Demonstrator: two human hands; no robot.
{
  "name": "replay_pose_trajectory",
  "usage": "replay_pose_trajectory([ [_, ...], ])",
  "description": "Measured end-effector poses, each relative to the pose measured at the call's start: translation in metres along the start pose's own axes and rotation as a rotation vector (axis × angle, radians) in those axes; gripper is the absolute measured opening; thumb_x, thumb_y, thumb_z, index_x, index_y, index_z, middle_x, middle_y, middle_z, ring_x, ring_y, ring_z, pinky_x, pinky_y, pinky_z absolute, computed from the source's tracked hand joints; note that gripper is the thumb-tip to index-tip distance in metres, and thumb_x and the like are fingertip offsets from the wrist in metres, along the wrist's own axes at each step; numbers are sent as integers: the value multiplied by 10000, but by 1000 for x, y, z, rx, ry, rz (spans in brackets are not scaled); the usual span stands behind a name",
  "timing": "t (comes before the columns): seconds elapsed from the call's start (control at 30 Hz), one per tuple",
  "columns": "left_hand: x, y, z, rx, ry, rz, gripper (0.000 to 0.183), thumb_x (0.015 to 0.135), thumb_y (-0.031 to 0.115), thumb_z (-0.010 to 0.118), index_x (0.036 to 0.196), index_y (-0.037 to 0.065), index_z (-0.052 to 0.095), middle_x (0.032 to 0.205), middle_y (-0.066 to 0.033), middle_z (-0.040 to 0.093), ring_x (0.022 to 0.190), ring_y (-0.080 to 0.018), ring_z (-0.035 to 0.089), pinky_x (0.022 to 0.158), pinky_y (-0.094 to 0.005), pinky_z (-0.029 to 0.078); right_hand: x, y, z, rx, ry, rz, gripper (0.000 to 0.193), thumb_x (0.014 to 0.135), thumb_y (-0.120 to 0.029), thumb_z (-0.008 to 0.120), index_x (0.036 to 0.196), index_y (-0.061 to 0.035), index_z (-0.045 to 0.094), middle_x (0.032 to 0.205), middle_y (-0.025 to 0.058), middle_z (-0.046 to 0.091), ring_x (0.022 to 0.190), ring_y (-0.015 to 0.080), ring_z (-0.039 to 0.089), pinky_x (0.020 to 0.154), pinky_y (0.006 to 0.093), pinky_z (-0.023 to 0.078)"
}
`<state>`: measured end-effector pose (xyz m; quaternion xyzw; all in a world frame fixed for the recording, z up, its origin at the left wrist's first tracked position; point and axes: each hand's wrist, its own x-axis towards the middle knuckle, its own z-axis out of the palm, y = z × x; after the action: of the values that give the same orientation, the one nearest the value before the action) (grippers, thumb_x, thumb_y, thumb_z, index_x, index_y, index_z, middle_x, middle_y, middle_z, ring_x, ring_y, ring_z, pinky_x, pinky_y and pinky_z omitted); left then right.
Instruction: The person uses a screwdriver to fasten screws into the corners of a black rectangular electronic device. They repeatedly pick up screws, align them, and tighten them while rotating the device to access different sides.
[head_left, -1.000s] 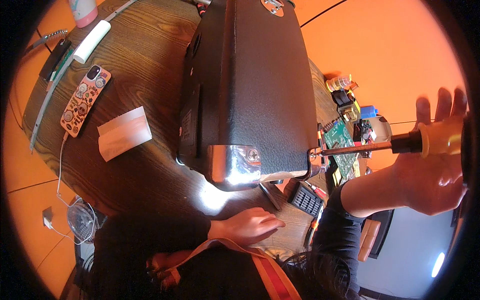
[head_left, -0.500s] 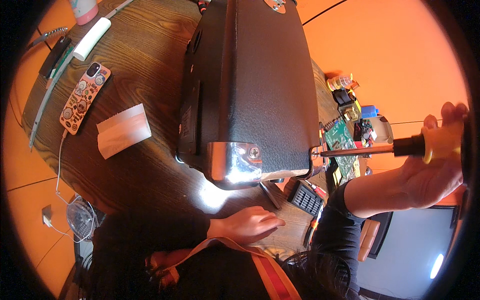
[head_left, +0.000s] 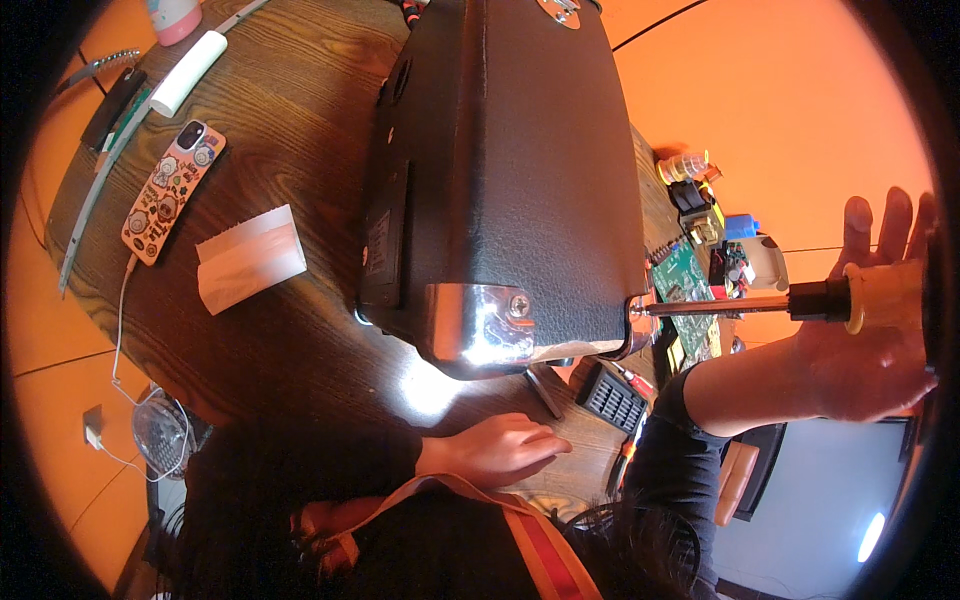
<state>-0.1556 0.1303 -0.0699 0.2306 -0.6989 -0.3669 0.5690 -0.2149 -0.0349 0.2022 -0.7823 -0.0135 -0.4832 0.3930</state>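
A black, leather-textured cabinet (head_left: 550, 180) with shiny metal corner guards stands on the wooden table. A cross-head screw sits in the nearer corner guard (head_left: 482, 325). At the right corner guard (head_left: 638, 318), a long screwdriver (head_left: 725, 307) lies level, its tip against the guard. My right hand (head_left: 865, 340) is behind its yellow-and-black handle, fingers stretched upward and the handle against the palm; the handle's end is cut off by the picture's rim. Below the cabinet my left hand (head_left: 490, 447) rests palm down, fingers loosely extended to the right, with nothing visible in them.
On the left lie a stickered phone (head_left: 172, 195) with a charging cable, a folded paper (head_left: 250, 260) and a white tube (head_left: 190, 73). A bit case (head_left: 612, 396) is near the cabinet's lower right. Green circuit boards (head_left: 683, 275) and small parts lie beyond its right side.
My right hand's fingers have spread and straightened upward off the handle. The screwdriver stays at the corner guard. The view has shifted slightly; my left hand has not moved.
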Motion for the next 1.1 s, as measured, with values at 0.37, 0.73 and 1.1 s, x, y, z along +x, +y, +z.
replay_pose_trajectory([
  [0.37,0,0,1,8,10,-2,232,809,79,585,1028,3,574,786,-111,572,637,-258,557,562,-360,447,-2,-2,-3,-15,-14,3,433,899,-313,523,1187,5,469,1148,235,502,1035,310,510,754,378,512],
  [0.73,1,1,0,-5,8,3,227,799,68,588,1018,9,569,780,-106,565,633,-262,551,565,-359,447,0,-4,-5,-15,-35,7,409,902,-305,521,1174,-1,487,1150,231,489,1062,311,485,764,375,488],
  [1.1,1,0,0,5,18,5,220,801,63,584,1015,12,565,771,-113,560,645,-272,554,575,-366,448,1,-8,-6,4,-78,37,386,904,-297,518,1160,-8,506,1153,227,475,1089,311,460,774,373,464],
])
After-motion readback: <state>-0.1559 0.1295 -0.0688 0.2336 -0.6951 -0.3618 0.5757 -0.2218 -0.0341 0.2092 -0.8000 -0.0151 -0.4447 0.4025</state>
